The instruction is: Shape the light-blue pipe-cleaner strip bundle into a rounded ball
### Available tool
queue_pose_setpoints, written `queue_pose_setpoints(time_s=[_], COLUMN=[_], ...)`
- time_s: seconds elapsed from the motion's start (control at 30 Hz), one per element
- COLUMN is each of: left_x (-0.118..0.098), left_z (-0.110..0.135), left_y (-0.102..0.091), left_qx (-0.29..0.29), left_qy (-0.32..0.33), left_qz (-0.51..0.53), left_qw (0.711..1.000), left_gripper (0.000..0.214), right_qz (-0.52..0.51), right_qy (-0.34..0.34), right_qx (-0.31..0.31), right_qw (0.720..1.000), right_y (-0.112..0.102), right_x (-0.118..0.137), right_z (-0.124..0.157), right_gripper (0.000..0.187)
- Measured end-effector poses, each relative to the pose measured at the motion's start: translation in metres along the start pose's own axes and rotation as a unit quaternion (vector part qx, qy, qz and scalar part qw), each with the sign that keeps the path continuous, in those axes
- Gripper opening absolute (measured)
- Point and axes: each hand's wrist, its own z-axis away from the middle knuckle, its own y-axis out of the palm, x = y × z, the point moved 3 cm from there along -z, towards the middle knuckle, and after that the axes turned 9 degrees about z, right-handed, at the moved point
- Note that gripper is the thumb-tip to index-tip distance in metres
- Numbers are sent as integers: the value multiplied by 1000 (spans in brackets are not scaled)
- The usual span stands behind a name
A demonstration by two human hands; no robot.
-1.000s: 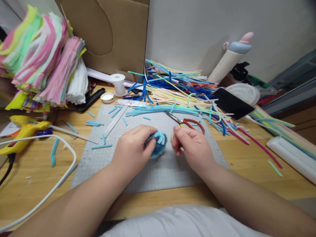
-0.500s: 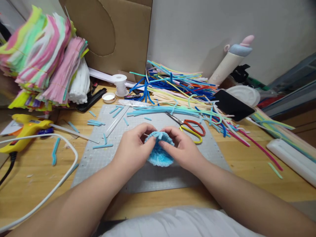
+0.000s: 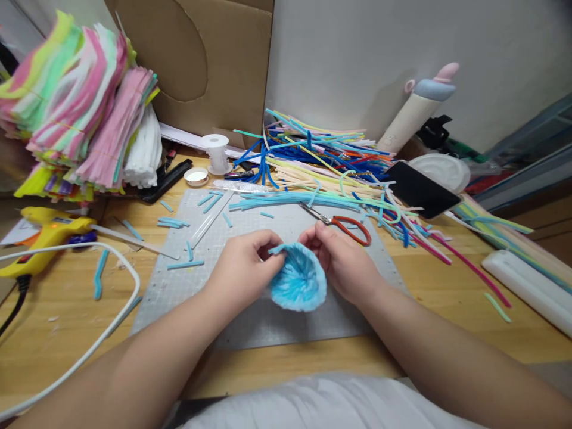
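A light-blue fuzzy cup-shaped piece (image 3: 298, 280), apparently made of pipe cleaners, faces me with its pleated hollow. My left hand (image 3: 245, 259) pinches its upper left rim between thumb and fingers. Close against the right side of the piece is my right hand (image 3: 344, 259), its fingers curled and the thumb laid along them. Whatever those fingers hold, if anything, is hidden. Both hands are above a grey cutting mat (image 3: 250, 330). Just beyond my right hand lie scissors (image 3: 353, 229) with a red handle loop showing; the hand covers the other loop.
Cut blue pipe cleaner pieces (image 3: 173, 223) lie scattered at left. A yellow glue gun (image 3: 53, 229) and a white cable (image 3: 134, 280) are on the left side. Behind the mat is a pile of pipe cleaners (image 3: 322, 155); a phone (image 3: 422, 190) lies at right.
My right hand has moved off the front of the blue piece, slightly up and right, now covering the yellow scissor loop. The piece has tipped, showing more of its hollow; my left hand still grips it.
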Motion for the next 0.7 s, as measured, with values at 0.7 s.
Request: queue_pose_setpoints(time_s=[0.7], left_x=[5], left_z=[-3], left_y=[-5], left_qx=[-49], left_qy=[-2], left_qz=[-100], left_qw=[994], left_gripper=[15], right_qz=[-162], right_qy=[124], right_qx=[72], right_qw=[976], right_y=[16], right_x=[-10], right_z=[5], right_gripper=[25])
